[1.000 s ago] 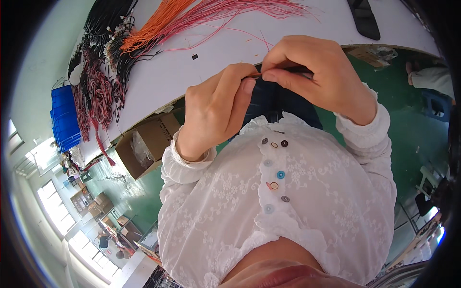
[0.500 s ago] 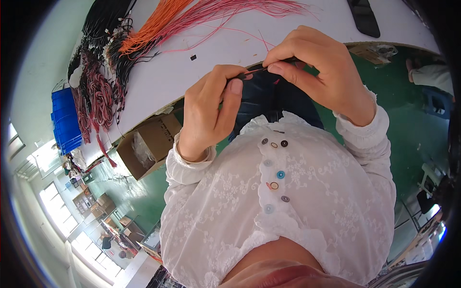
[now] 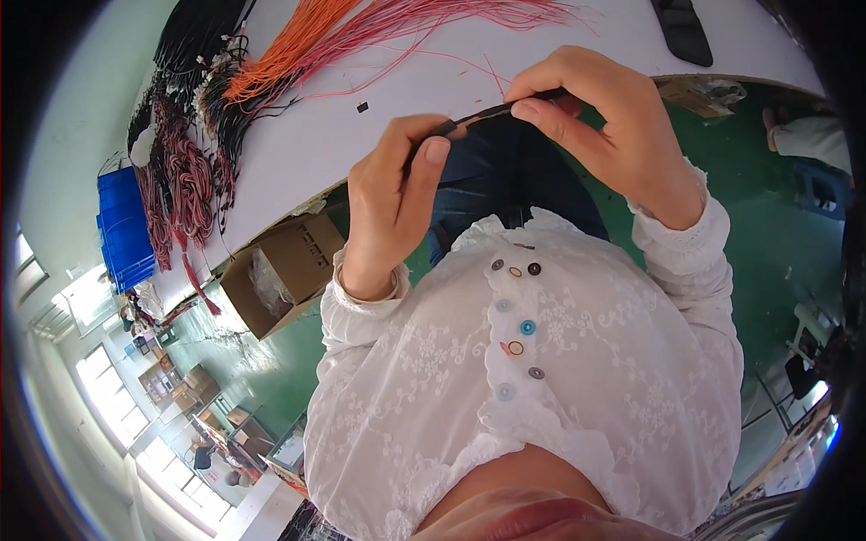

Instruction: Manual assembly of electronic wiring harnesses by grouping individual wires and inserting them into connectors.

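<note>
"Where's the dark strip (image 3: 485,114)?"
"Btwn the L hand (image 3: 390,200) & the R hand (image 3: 606,135). Each one pinches it."
"Which way's it run?"
"Side to side, w/ the R end a bit farther out than the L. Neither hand's nearer, both touch it."
"Any boxes?"
"Brown box (image 3: 305,251) by the white table (image 3: 311,135), w/ clear plastic (image 3: 267,285) inside. Farther L, a blue bin (image 3: 124,225); can't tell what's in it."

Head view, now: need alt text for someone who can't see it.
A person's left hand and right hand hold a thin dark strip between them at the near edge of a white table. Orange wires and pink wires lie farther back; an open cardboard box sits below the table, leftward.
</note>
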